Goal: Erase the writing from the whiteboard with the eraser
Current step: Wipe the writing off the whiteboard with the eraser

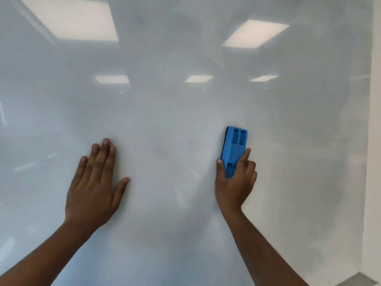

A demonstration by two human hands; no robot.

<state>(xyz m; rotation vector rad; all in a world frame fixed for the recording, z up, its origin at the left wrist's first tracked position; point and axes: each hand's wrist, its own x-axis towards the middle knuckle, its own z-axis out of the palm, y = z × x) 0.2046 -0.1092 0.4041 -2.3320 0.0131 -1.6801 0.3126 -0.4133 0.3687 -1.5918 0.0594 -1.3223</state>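
Note:
A glossy whiteboard (185,112) fills almost the whole view and reflects ceiling lights. No clear writing shows on it, only faint grey smudges. My right hand (235,182) grips the lower half of a blue plastic eraser (235,147), which stands upright with its dark felt side pressed to the board. My left hand (97,180) lies flat on the board to the left, fingers together and pointing up, holding nothing.
The board's right edge meets a white wall (374,141). A strip of grey floor (360,279) shows at the bottom right corner.

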